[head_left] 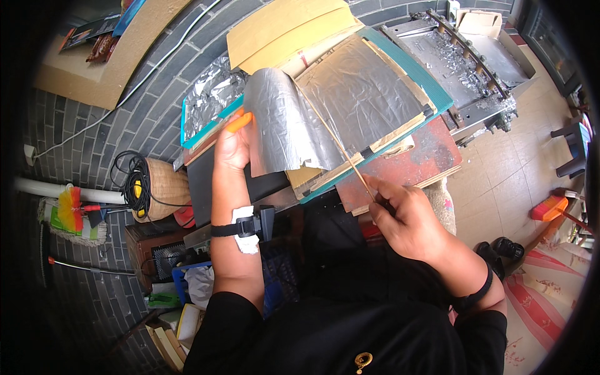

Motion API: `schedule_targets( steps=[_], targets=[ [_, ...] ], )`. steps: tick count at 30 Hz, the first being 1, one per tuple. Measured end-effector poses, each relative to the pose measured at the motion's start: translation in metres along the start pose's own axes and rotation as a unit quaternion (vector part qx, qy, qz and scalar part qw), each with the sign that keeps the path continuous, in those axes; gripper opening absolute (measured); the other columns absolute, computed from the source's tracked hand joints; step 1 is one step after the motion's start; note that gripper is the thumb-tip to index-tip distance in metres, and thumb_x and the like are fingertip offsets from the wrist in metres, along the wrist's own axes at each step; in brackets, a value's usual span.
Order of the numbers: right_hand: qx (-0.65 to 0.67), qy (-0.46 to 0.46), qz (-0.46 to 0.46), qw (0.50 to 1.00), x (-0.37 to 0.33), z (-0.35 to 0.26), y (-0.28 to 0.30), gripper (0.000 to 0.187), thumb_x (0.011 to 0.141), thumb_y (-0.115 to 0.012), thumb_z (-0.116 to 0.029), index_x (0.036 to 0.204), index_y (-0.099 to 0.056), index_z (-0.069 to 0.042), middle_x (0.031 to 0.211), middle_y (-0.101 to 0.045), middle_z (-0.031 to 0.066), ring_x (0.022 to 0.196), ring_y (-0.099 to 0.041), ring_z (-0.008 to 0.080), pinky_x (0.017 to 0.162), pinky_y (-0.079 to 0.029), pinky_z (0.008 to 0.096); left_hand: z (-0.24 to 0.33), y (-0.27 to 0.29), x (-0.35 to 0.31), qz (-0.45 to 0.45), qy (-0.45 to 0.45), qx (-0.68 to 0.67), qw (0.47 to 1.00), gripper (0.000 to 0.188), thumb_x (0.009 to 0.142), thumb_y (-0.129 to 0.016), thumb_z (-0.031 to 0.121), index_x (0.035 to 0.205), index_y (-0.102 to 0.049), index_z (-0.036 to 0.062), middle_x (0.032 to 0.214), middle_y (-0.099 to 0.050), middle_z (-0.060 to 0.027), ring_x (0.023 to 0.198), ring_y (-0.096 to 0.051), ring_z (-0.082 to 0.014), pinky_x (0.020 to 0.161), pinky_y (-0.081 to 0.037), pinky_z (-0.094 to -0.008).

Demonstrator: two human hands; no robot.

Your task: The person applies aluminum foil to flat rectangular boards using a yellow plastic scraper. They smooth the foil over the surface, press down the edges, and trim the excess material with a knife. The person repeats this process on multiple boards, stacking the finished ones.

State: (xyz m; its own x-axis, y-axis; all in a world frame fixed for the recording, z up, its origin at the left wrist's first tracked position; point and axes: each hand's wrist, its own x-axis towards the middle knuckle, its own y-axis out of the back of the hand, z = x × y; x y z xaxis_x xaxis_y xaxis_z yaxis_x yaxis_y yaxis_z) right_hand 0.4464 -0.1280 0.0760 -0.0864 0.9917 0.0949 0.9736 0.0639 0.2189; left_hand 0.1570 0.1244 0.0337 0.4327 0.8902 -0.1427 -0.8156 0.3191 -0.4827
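My left hand (232, 149), with orange covers on its fingertips, grips the left edge of a lifted silver foil sheet (278, 125); some of its fingers are hidden. That sheet curls up and over to the left. A thin wooden stick (331, 133) lies along the fold, between the lifted sheet and a flat silver foil (359, 87) on a stack of papers. My right hand (403, 215) pinches the stick's near end between thumb and fingers. Beneath the stack is a teal board (409, 65), and yellow-brown paper (287, 31) lies folded back beyond it.
A teal-edged tray (185, 128) of crumpled foil stands to the left. At the right is a metal rack (447, 56) with foil scraps. A reddish board (431, 150) lies under the stack. A wicker basket (169, 187) with black cable stands by the brick wall.
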Motion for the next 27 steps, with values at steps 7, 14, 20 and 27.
schedule_targets(
  steps=[7, 14, 20, 27],
  targets=[
    [0.001, -0.002, 0.020, 1.000, 0.001, 0.007, -0.001, 0.036, 0.084, -0.053, 0.003, 0.120, -0.055, 0.007, 0.066, -0.056, 0.0138, 0.060, -0.058, 0.0238, 0.059, -0.047, 0.0323, -0.005, -0.006, 0.008, 0.018, 0.003, 0.024, 1.000, 0.032, 0.086, -0.061, 0.004, 0.118, -0.059, 0.0043, 0.112, -0.064, -0.0068, 0.105, -0.061, -0.0187, 0.093, -0.047, -0.0318],
    [0.054, -0.044, 0.047, 0.996, 0.002, 0.014, -0.003, 0.036, 0.084, -0.052, 0.002, 0.119, -0.056, 0.009, 0.067, -0.057, 0.0187, 0.061, -0.061, 0.0255, 0.060, -0.048, 0.0337, -0.005, -0.020, 0.014, 0.015, 0.023, 0.048, 0.998, 0.025, 0.086, -0.062, 0.004, 0.110, -0.060, 0.0074, 0.104, -0.065, -0.0038, 0.094, -0.064, -0.0174, 0.084, -0.050, -0.0308],
    [0.129, -0.118, -0.009, 0.985, 0.007, 0.005, 0.004, 0.038, 0.092, -0.045, 0.001, 0.130, -0.049, 0.009, 0.071, -0.055, 0.0032, 0.047, -0.049, 0.0084, 0.046, -0.041, 0.0216, -0.001, -0.017, 0.018, 0.014, 0.005, 0.056, 0.998, 0.024, 0.085, -0.062, 0.005, 0.109, -0.060, 0.0084, 0.104, -0.065, -0.0043, 0.096, -0.063, -0.0169, 0.084, -0.050, -0.0309],
    [0.223, -0.140, 0.002, 0.965, 0.006, 0.012, 0.005, 0.039, 0.094, -0.041, 0.001, 0.132, -0.045, 0.009, 0.071, -0.054, 0.0049, 0.042, -0.043, 0.0082, 0.041, -0.037, 0.0214, 0.013, 0.012, -0.010, 0.023, -0.043, 0.012, 0.999, 0.043, 0.086, -0.059, 0.008, 0.128, -0.053, 0.0005, 0.120, -0.063, -0.0102, 0.115, -0.056, -0.0216, 0.102, -0.041, -0.0341]
  ],
)
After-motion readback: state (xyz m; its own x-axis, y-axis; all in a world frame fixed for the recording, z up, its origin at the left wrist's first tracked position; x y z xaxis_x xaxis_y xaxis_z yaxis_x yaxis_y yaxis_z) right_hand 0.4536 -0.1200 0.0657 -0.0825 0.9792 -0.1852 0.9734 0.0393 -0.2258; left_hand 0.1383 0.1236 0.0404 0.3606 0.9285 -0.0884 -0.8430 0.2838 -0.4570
